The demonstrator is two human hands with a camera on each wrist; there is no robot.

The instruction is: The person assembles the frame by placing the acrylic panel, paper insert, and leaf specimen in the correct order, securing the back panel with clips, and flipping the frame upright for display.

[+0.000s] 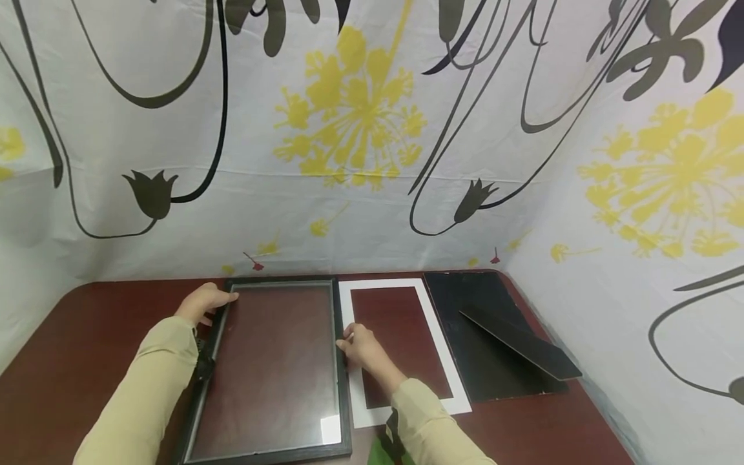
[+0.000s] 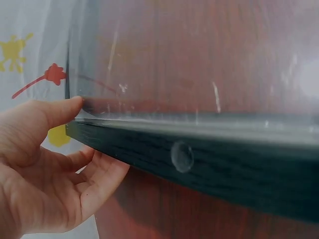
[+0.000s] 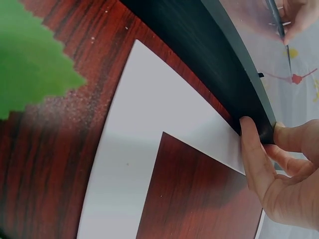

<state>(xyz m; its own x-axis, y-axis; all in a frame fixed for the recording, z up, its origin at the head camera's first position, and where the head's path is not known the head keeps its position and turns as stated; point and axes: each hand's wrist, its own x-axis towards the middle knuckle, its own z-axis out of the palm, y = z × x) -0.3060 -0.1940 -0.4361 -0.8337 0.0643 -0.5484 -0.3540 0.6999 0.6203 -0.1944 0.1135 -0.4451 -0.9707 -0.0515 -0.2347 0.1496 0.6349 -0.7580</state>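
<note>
A black picture frame (image 1: 344,403) with a clear pane (image 1: 279,368) lies over the table, its long sides running away from me. My left hand (image 1: 203,303) grips its left side near the far corner. In the left wrist view, that thumb is on top of the rim (image 2: 134,144) and the fingers are underneath. Partway along the right side, my right hand (image 1: 365,349) pinches the rim between thumb and fingers. Beneath my right hand lies a white mat (image 1: 437,336) with a rectangular opening; its corner also shows in the right wrist view.
Right of the mat lies a black backing board (image 1: 465,358) with its stand leg (image 1: 523,345) raised at an angle. A green jagged-edged piece (image 3: 30,64) lies near the front. Patterned cloth (image 1: 360,226) borders the reddish-brown table (image 1: 116,349) at the back and right.
</note>
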